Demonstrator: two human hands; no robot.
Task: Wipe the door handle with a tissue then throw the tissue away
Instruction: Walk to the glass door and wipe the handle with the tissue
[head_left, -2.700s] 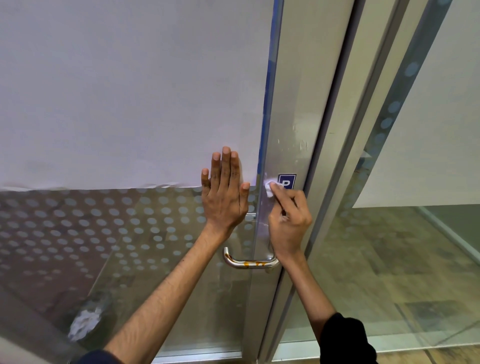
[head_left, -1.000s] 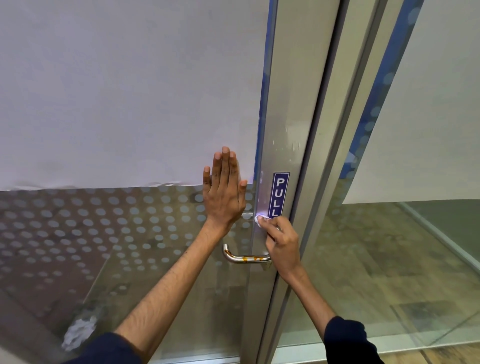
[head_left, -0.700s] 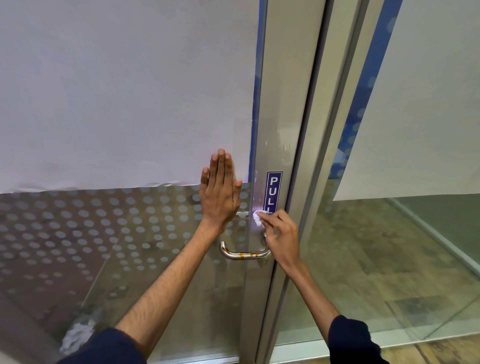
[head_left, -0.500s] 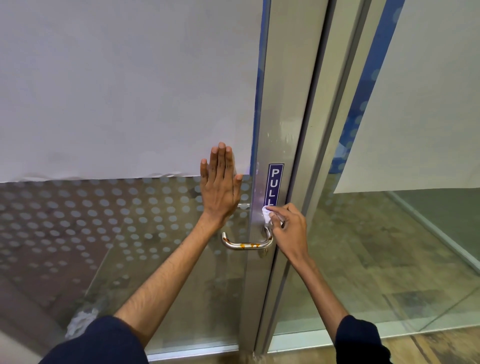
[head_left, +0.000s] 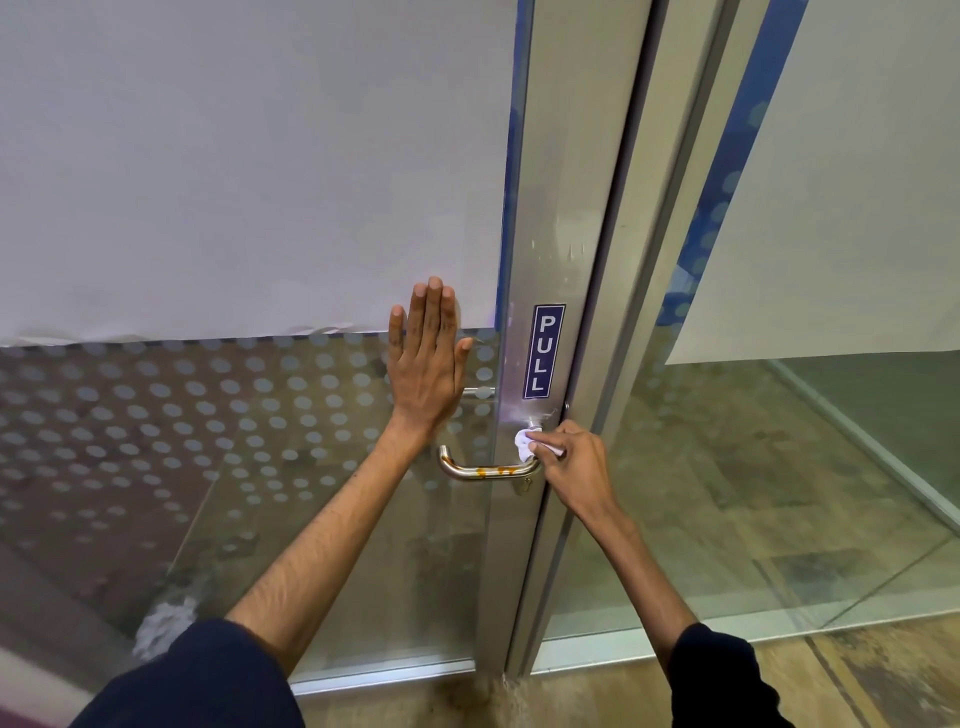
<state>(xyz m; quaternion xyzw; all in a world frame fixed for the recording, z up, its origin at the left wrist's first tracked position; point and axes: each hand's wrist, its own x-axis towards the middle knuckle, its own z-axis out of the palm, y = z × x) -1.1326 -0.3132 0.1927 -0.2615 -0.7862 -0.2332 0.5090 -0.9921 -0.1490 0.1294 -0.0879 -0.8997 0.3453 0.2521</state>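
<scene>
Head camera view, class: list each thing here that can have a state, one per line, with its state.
Door: shut against its frame.
Door handle: level, orange marks on its bar.
Tissue: crumpled, pressed on the handle's right end.
Right hand: pinching the tissue.
Left hand: open, flat on the glass.
PULL sticker: upright, stuck flat above the handle.

White tissue (head_left: 524, 446), blue PULL sign (head_left: 542, 351) (white letters) — dotted glass (head_left: 208, 415).
</scene>
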